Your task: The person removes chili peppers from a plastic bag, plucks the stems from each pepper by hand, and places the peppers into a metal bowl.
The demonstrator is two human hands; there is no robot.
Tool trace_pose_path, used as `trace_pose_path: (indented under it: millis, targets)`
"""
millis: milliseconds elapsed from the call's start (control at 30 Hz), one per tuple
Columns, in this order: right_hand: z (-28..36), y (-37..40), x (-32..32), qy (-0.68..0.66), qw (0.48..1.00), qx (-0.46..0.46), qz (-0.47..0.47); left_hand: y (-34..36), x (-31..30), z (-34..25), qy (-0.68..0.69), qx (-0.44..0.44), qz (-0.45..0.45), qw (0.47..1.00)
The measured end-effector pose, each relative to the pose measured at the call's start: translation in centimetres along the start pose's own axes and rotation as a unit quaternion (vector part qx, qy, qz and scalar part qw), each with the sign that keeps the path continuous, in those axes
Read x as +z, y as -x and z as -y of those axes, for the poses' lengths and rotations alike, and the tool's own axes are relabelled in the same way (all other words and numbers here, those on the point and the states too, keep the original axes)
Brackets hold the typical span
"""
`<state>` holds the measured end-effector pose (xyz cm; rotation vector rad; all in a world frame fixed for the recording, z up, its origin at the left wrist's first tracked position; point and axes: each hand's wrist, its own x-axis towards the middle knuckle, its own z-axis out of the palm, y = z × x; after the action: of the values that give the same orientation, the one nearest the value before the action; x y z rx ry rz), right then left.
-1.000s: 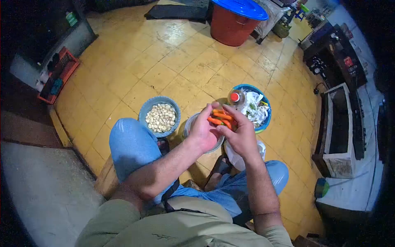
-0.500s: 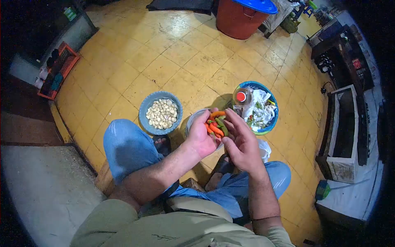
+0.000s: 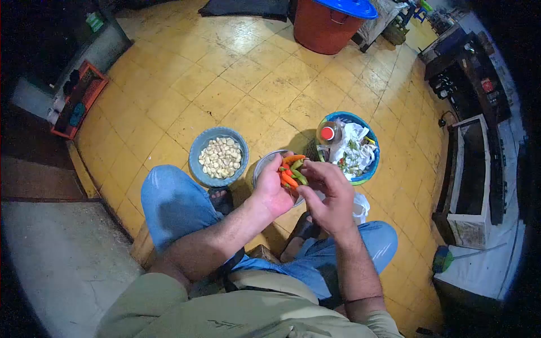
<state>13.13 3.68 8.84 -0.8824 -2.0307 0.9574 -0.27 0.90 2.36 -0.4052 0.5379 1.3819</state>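
right hand curled over chillies, bowl

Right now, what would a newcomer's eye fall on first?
At the centre, the left hand cups bright orange, red and green chillies, the right hand touching them. On the yellow floor to their left sits a blue bowl of pale cloves; to their right, a blue basin of scraps.
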Motion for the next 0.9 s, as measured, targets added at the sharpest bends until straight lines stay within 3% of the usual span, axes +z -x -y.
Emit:
trace_pose_path:
  millis: [200, 267, 367, 500, 567, 633, 900]
  targets:
    - [-0.4, -2.1, -1.6, 0.067, 0.996, 0.026, -0.048, 0.1, 0.7, -0.1, 0.033, 0.004, -0.044, 0.998]
    - [-0.7, -2.7, -1.5, 0.149, 0.987, 0.001, 0.065, -0.2, -0.1, 0.3, 0.01, 0.008, -0.017, 1.0]
    - [-2.3, -1.9, -0.1, 0.135, 0.986, 0.073, 0.057, 0.2, -0.5, 0.6, -0.042, 0.029, -0.001, 0.999]
    - [-3.2, -1.2, 0.9, 0.099, 0.992, 0.065, 0.042, -0.3, -0.9, 0.8, -0.087, 0.025, -0.042, 0.995]
    - [-2.9, -1.4, 0.1, 0.147, 0.985, 0.077, 0.044, -1.1, -1.5, 0.7, -0.058, 0.012, -0.014, 0.998]
    - [-3.3, -1.6, -0.5, 0.143, 0.986, 0.064, 0.061, -1.4, -1.5, 0.4, -0.058, 0.016, -0.06, 0.996]
    - [-3.7, -1.0, -0.2, 0.116, 0.987, 0.074, 0.084, -1.7, -2.4, 0.9, -0.079, 0.025, -0.044, 0.996]
